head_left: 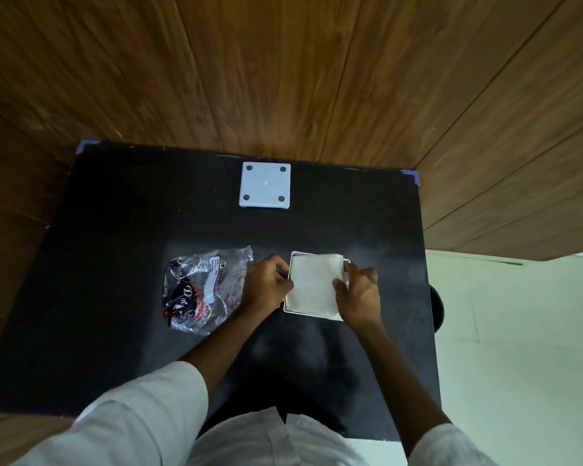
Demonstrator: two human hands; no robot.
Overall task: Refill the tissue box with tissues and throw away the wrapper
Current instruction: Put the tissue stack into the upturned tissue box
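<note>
On the black table (115, 331), tissues (313, 284) are being pressed into the tissue box (288, 311) by fingers (345, 274) closed on both stack edges; seating, lidding and binning the wrapper (202, 290) left of them are judged next.

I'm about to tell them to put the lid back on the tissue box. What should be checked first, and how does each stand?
1. Tissues seated inside the box: not ok, a corner overhangs the far-right rim.
2. Left hand steadying the box: ok.
3. Right hand on the stack: ok.
4. Lid within reach, unobstructed: ok.
5. Wrapper emptied: ok; still on the table, not thrown away.
6. Stack level: cannot tell.
</note>
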